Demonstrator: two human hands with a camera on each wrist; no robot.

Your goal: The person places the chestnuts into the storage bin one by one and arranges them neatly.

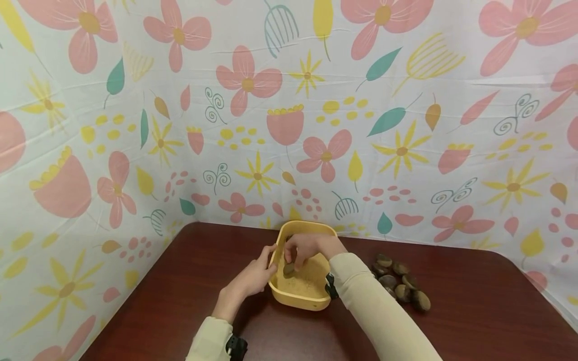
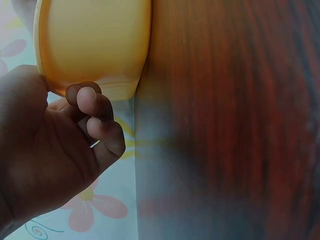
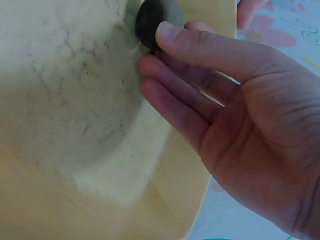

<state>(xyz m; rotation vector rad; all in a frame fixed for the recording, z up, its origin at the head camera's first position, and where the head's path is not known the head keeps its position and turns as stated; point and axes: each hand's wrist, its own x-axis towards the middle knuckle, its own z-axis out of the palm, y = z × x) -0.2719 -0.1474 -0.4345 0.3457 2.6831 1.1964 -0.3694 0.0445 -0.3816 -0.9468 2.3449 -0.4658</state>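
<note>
A yellow plastic basin stands on the table, its floor specked with dark grit. My left hand grips its left side, thumb at the rim; in the left wrist view the fingers curl against the basin's outer wall. Inside the basin, my right hand pinches a dark brown clam close to the left wall. The right wrist view shows the thumb pressed on the clam's shell, with the other fingers below it.
A pile of several brown clams lies on the dark red wooden table, right of the basin and beside my right forearm. A flower-printed cloth hangs behind the table and along its left side.
</note>
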